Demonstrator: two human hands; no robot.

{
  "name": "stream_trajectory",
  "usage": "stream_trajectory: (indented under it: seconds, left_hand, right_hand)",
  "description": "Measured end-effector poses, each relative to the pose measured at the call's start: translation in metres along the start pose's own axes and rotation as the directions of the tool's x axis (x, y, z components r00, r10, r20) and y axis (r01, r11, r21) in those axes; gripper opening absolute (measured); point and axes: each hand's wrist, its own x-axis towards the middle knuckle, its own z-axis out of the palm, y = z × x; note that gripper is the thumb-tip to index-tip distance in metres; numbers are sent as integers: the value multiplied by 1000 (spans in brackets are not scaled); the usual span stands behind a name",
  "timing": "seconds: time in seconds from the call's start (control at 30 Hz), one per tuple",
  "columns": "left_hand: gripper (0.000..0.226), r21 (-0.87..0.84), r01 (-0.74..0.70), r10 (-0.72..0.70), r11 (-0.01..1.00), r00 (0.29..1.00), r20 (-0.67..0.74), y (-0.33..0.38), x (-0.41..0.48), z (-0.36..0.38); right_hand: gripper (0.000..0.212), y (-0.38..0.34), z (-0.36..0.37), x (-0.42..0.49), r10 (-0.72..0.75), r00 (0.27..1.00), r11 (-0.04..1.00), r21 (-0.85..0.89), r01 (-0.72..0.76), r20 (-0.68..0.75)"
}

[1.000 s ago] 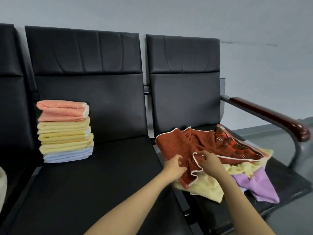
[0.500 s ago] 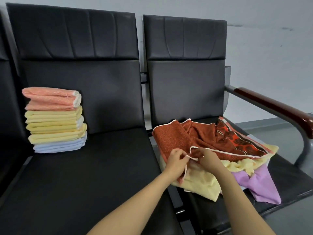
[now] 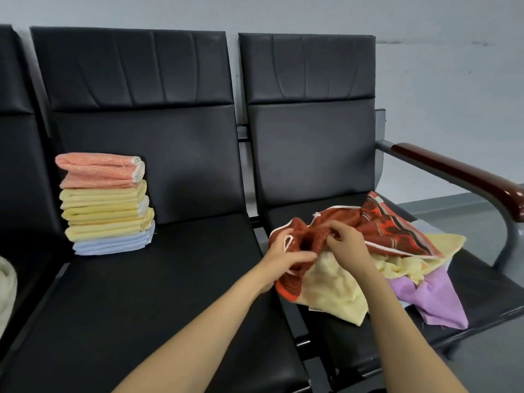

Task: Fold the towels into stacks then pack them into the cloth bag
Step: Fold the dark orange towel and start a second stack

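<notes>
Both your hands are bunched into the rust-red towel (image 3: 317, 236) on the right-hand seat (image 3: 482, 279): your left hand (image 3: 283, 258) has its fingers closed on a gathered fold near the white-piped hem, and your right hand (image 3: 344, 242) pinches the cloth just beside it, at about three o'clock from the left. To do this step well, I would judge you need to find two corners of the one piped edge, not pull from the middle; walk each hand outward along the hem until the towel hangs flat, then lift it clear so it does not drag the pale yellow towel (image 3: 334, 293) and the purple cloth (image 3: 433, 302) lying under it. Those loose pieces already hang over the seat's front edge at five o'clock, so a hard tug could send them to the floor. The armrest (image 3: 453, 177) closes off your three o'clock side. Your open room is the middle seat (image 3: 158, 279) at nine o'clock from your hands: its cushion is bare in front, with the folded stack (image 3: 106, 202) set back at its far left corner, well apart from where you work. Something cream-coloured (image 3: 7, 293) shows at the far left edge; I cannot tell whether it is the cloth bag.
</notes>
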Motion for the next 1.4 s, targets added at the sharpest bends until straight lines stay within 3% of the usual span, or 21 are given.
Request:
stream_trajectory:
  seconds: [0.03,0.07,0.13,0.17,0.23,0.3,0.4,0.47,0.53,0.6,0.67,0.73,0.8,0.9,1.03,1.1,1.17,1.23,1.3,1.33,1.4]
  left_hand:
    - [82,87,-8,8,996,1000,7,2,0,5]
    - [75,110,-29,31,994,999,-20,6,3,10]
    - [39,42,-102,106,994,989,-106,14,8,16]
    - [26,-10,-131,129,991,982,-141,20,8,16]
    - [15,-123,-167,148,978,977,-151,26,8,12]
    - [17,-221,-168,154,961,985,-80,32,5,8]
    - [18,-249,-172,169,953,985,-34,36,1,4]
    - [22,-278,-184,169,943,983,-77,35,0,1]
    - [27,-339,-193,157,921,979,-130,33,1,-2]
    - [26,-400,-202,144,894,975,-171,32,0,-5]
    - [23,-419,-257,178,871,959,-219,37,-4,-10]
    - [19,-421,-333,226,844,932,-284,47,-12,-19]
    - [18,-384,-417,286,824,890,-355,57,-26,-35]
    - [16,-259,-490,343,832,822,-455,68,-56,-66]
    - [15,-79,-509,384,857,734,-560,68,-105,-110]
    - [19,39,-475,397,879,686,-610,62,-126,-130]
    - [27,157,-357,370,921,670,-643,51,-137,-145]
    - [32,176,-174,245,969,784,-571,40,-143,-151]
    - [34,26,2,7,1000,935,-356,28,-148,-148]
    - [40,-80,86,-103,993,963,-250,22,-150,-147]
    - [57,-155,206,-227,966,965,-129,7,-152,-156]
  right_hand:
    - [30,-8,-5,-2,-45,998,992,117,40,46]
    - [34,-15,-9,-4,-76,992,974,218,53,97]
    - [42,-19,-13,-8,-91,986,948,316,42,142]
    - [48,-16,-14,-7,-72,991,960,277,39,109]
    - [63,2,-15,-2,14,998,1000,-1,-13,62]
    - [75,24,-11,1,276,950,935,-268,-230,147]
    - [50,40,-2,4,465,883,822,-400,-405,61]
    - [40,37,-1,10,392,913,891,-200,-408,-115]
    - [35,21,-2,15,370,899,914,266,-307,-233]
    - [30,-9,-3,17,367,905,733,666,-139,-215]
    - [15,-43,1,18,251,968,487,865,-119,-8]
    - [14,-76,11,16,31,980,375,907,-193,196]
    - [12,-100,28,12,-95,968,295,935,-195,232]
    - [24,-125,60,7,-88,961,80,963,-255,262]
    - [28,-163,103,0,-199,899,1,918,-398,390]
    - [23,-181,118,-5,-303,852,41,899,-436,427]
    - [22,-188,132,-8,-327,815,228,877,-423,478]
    - [38,-175,148,-6,-164,827,511,763,-395,538]
    - [55,-149,156,0,71,867,908,328,-261,493]
    - [60,-133,157,4,137,880,988,-5,-151,455]
    - [51,-113,152,6,164,877,906,-420,47,452]
